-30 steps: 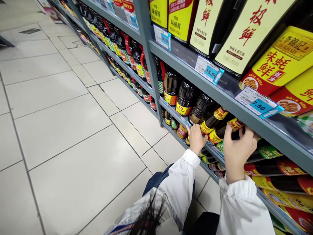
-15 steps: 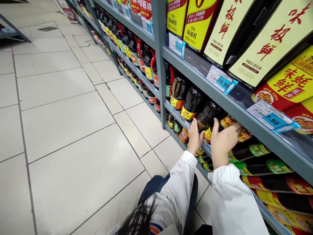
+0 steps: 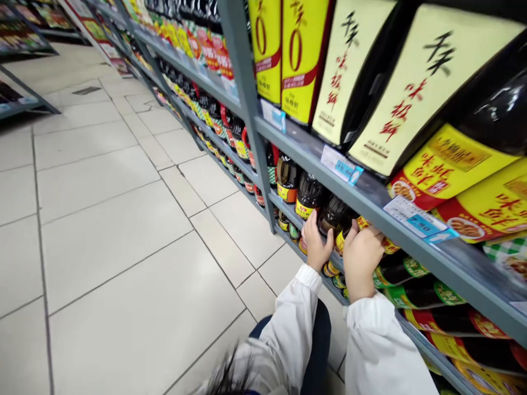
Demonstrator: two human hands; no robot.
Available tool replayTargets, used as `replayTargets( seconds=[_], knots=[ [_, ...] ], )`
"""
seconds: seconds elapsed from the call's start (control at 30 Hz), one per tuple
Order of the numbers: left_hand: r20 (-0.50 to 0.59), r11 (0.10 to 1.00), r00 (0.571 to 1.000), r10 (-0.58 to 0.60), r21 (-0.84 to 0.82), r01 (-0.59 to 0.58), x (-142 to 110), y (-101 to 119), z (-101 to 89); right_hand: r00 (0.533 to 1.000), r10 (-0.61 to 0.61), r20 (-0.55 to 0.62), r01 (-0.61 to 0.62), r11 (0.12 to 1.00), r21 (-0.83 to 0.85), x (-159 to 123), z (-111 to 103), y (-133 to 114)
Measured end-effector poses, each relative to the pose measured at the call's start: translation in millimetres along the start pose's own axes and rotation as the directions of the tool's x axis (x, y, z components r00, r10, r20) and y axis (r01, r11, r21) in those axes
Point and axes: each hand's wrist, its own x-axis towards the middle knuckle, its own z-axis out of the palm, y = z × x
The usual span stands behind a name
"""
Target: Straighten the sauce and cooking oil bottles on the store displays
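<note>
The person's left hand (image 3: 317, 244) is at the edge of a low shelf, thumb and fingers apart, in front of a dark bottle (image 3: 333, 211); whether it touches the bottle is unclear. The right hand (image 3: 363, 258) is just beside it, reaching in under the shelf above (its fingertips are hidden, so one cannot tell whether they are clamped on anything). A yellow-labelled bottle (image 3: 340, 241) shows between the two hands, tilted on the low shelf, partly covered. Bottles with green labels (image 3: 420, 296) lie to the right of the hands. Above, tall bottles with cream labels (image 3: 405, 93) stand behind price tags (image 3: 420, 219). White sleeves (image 3: 382, 340) cover both arms.
</note>
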Motion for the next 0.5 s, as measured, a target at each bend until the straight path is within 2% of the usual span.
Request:
replayTargets(
  seconds=[0.1, 0.13, 0.2, 0.27, 0.33, 0.43, 0.5],
  knots=[
    [0.014, 0.992, 0.993, 0.113, -0.063, -0.112, 38.7, 11.9, -13.2, 0.997, -0.08, 0.019, 0.08, 0.997, -0.007, -3.6, 2.4, 3.5],
    [0.058, 0.989, 0.99, 0.131, -0.07, -0.127, 52.8, 15.5, -16.7, 0.992, -0.123, 0.012, 0.123, 0.992, -0.011, -5.7, 4.5, 5.3],
    [0.219, 0.99, 0.966, 0.137, -0.066, -0.126, 78.7, 19.6, -23.8, 0.981, -0.194, -0.022, 0.193, 0.98, -0.041, -11.5, 10.1, 8.7],
    [0.416, 0.992, 0.9, 0.129, -0.069, -0.11, 99.9, 19.3, -32.1, 0.969, -0.243, -0.05, 0.239, 0.968, -0.077, -17.6, 15.3, 10.7],
    [0.562, 0.991, 0.816, 0.134, -0.094, -0.097, 118.2, 17.1, -39.7, 0.964, -0.264, -0.037, 0.26, 0.962, -0.084, -21.3, 17.2, 10.3],
    [0.69, 0.985, 0.705, 0.167, -0.149, -0.087, 144.8, 17.6, -41.9, 0.965, -0.262, 0.03, 0.263, 0.964, -0.029, -17.0, 12.7, 8.3],
    [0.73, 0.977, 0.65, 0.212, -0.183, -0.113, 160.6, 21.4, -36.8, 0.973, -0.222, 0.065, 0.221, 0.975, 0.023, -9.2, 8.1, 8.5]
  ],
)
